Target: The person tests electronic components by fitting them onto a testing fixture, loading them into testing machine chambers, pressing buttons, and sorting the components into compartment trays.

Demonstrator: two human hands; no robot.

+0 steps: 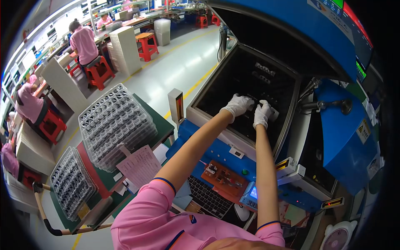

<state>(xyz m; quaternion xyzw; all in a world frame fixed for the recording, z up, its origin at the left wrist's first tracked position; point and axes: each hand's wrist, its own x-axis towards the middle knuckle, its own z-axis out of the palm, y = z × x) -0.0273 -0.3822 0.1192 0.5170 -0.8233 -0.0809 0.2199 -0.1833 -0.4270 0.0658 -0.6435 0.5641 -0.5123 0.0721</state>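
Both of my hands wear white gloves and reach into the dark recessed bed [233, 71] of a blue machine. My left hand [238, 106] is over the bed's near middle, fingers bent and drawn together at the bed surface. Just beside it, my right hand [262, 114] has its fingers curled downward in a pinch. What either hand pinches is too small and dark to make out. A pale piece [273, 114] shows at the right hand's outer side. Farther back on the bed lie two short rows of small shiny parts [265, 69].
The machine's raised blue lid [283, 16] hangs over the bed. To the left, stacked clear trays [116, 125] of small dark parts stand on a green-topped cart. A keyboard [208, 196], mouse [241, 212] and orange fixture [225, 179] are below my arms. Other people sit at benches behind.
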